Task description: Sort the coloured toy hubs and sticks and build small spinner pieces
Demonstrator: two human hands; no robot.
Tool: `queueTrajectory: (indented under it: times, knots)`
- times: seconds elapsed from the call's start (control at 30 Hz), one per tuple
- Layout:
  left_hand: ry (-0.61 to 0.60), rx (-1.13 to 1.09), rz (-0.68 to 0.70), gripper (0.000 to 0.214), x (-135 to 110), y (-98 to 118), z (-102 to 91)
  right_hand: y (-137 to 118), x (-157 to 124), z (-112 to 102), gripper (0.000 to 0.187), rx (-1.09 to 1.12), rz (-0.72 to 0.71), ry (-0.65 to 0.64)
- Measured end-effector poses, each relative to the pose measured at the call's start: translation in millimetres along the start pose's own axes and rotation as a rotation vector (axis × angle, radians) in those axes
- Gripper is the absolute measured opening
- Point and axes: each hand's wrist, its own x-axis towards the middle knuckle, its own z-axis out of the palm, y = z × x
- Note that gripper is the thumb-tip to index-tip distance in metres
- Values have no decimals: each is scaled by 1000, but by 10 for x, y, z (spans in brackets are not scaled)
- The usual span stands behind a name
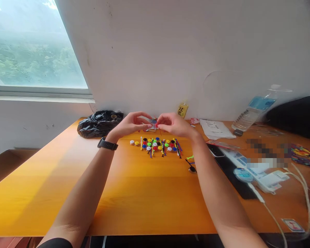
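My left hand [134, 123], a dark watch [107, 144] on its wrist, hovers over the far part of the table with thumb and fingers drawn together. Whatever is at its fingertips is too small to name. Facing it, my right hand [173, 124] pinches a small red plastic piece [157, 124]. Just below both hands lie several round plastic pieces [155, 144] in many colours, set out in rows. Thin arrow-tipped plastic sticks [141, 143] lie among them and at their sides. Behind the fingertips, something clear and shiny is partly hidden.
Back left is a black plastic bag [99, 124]. By my right forearm lie a black stick and disc [192, 168]. Rightward are a phone [216, 150], a power strip [263, 177] with cables, papers [217, 128] and a tilted water bottle [255, 108]. A yellow packet [182, 110] leans on the wall.
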Motion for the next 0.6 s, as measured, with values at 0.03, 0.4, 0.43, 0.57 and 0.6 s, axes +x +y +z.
queueTrajectory:
  times: [0.03, 0.4, 0.43, 0.57, 0.6]
  knots:
    - [-14, 76, -8, 47, 4, -40, -24, 49, -28, -92, 15, -29, 43, -19]
    - [-193, 691, -363, 35, -1, -834, -414, 1190, -532, -824, 21, -336, 874, -295]
    - [-205, 706, -392, 37, -2, -892, -416, 1284, -564, -821, 22, -320, 896, -308]
    - [-316, 712, -489, 48, -2, -1077, -412, 1516, -629, -797, 21, -294, 930, -367]
    - [-335, 706, -494, 49, -3, -1110, -414, 1541, -636, -798, 22, -296, 928, -380]
